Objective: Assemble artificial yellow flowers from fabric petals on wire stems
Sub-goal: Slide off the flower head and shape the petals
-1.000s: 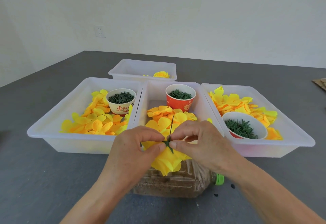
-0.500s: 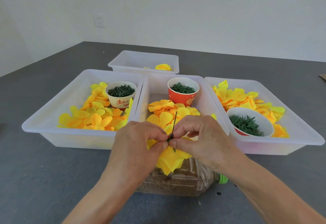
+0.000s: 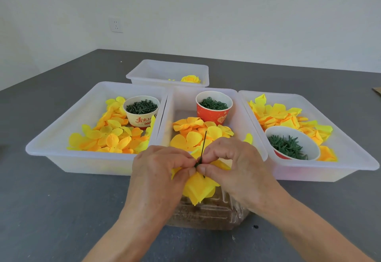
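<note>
We have both hands meeting fingertip to fingertip: our left hand and right hand each pinch the thin dark wire stem, probably to steady it while the soft, crinkled yellow fabric petals bunch beneath our fingers. The stem's free end pokes up past our knuckles. Beyond them, translucent plastic trays keep loose petals within reach.

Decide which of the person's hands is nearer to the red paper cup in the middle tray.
Right. The right hand lies just below and slightly right of the red paper cup; the left hand sits lower and further left. Both pinch the green wire stem.
</note>
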